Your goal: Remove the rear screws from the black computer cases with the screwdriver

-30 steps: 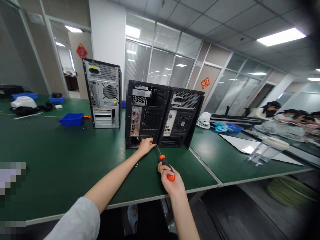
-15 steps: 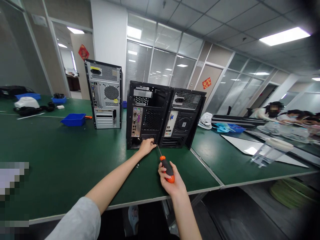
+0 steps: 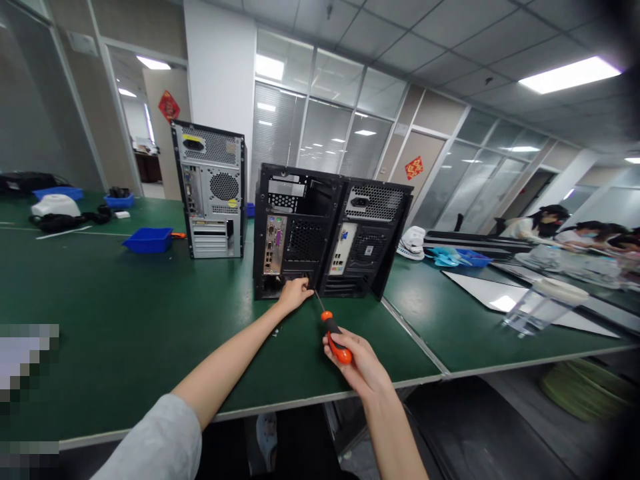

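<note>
Two black computer cases stand side by side on the green table [image 3: 200, 347], backs facing me: the left case [image 3: 305, 240] and the right case [image 3: 373, 237]. My left hand [image 3: 296, 295] is closed at the left case's lower right corner; whatever its fingertips pinch is too small to make out. In my right hand [image 3: 353, 357] is an orange and black screwdriver [image 3: 332, 325], its shaft pointing up and away to the same corner, beside my left fingertips. The exact spot the tip touches is hidden. Small pieces [image 3: 276, 332] lie near my left forearm.
A grey-backed case [image 3: 213, 193] stands behind on the left, beside a blue tray [image 3: 149, 240]. On the right are a white object [image 3: 412, 243], a blue bin [image 3: 474, 258], a white panel [image 3: 487, 293] and a clear container [image 3: 537, 310]. People sit at the far right.
My right hand has turned around the screwdriver handle and shifted slightly right, its thumb now lying across the handle. My left hand stays at the case corner.
</note>
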The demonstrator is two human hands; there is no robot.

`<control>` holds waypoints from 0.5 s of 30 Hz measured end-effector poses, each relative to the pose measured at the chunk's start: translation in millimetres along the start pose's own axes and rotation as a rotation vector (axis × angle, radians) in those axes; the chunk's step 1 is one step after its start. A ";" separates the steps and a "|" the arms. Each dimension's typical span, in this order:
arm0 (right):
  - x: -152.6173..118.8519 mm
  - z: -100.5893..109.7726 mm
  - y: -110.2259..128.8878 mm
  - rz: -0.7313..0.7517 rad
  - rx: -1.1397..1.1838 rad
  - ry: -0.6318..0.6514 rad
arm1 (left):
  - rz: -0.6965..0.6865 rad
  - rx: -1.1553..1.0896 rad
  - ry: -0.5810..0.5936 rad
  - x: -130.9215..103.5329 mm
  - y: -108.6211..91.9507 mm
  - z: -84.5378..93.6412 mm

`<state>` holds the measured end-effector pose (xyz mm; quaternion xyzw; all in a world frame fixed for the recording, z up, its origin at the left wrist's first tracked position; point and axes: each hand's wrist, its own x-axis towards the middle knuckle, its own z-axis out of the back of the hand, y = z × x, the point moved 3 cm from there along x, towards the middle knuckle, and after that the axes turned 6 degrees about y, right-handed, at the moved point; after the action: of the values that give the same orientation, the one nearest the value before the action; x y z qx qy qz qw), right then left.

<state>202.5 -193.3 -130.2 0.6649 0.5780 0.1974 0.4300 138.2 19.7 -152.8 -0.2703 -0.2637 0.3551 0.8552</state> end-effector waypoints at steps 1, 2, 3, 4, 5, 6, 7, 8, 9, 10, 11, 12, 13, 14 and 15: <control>-0.3 0.8 -0.4 0.018 -0.050 -0.019 | 0.000 -0.001 -0.001 0.0 0.1 -0.1; -0.9 1.7 -0.9 0.040 -0.098 -0.037 | -0.001 -0.001 -0.003 0.0 0.1 -0.2; -1.8 2.8 -1.3 0.065 -0.145 -0.056 | -0.002 -0.001 -0.005 -0.1 0.0 -0.2; -2.8 4.2 -1.7 0.093 -0.190 -0.075 | -0.003 -0.002 -0.006 -0.2 -0.2 -0.2; -3.9 5.8 -1.9 0.122 -0.233 -0.093 | -0.004 -0.003 -0.006 -0.4 -0.5 -0.2; -4.9 7.7 -1.9 0.152 -0.276 -0.106 | -0.005 -0.003 -0.006 -0.5 -0.9 -0.1; -5.8 9.8 -1.8 0.181 -0.319 -0.118 | -0.006 -0.003 -0.006 -0.7 -1.4 0.1; -6.4 12.0 -1.5 0.210 -0.363 -0.127 | -0.005 -0.004 -0.006 -0.9 -1.9 0.3; -6.7 14.1 -1.1 0.239 -0.410 -0.135 | -0.005 -0.004 -0.005 -1.1 -2.3 0.5; -6.8 16.1 -0.6 0.268 -0.459 -0.146 | -0.004 -0.004 -0.005 -1.2 -2.8 0.8; -6.9 17.8 0.1 0.299 -0.512 -0.160 | -0.004 -0.003 -0.005 -1.4 -3.3 1.0; -7.0 19.0 0.9 0.331 -0.568 -0.179 | -0.005 -0.003 -0.006 -1.5 -3.7 1.2; -7.3 19.4 1.8 0.363 -0.628 -0.203 | -0.006 -0.002 -0.006 -1.6 -4.0 1.4; -7.9 19.0 2.7 0.398 -0.688 -0.229 | -0.007 -0.002 -0.006 -1.7 -4.2 1.4; -8.7 17.7 3.7 0.435 -0.749 -0.255 | -0.008 -0.002 -0.005 -1.7 -4.3 1.4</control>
<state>216.0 -207.4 -135.0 0.5884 0.2562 0.3952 0.6572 138.3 16.2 -149.5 -0.2692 -0.2675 0.3521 0.8556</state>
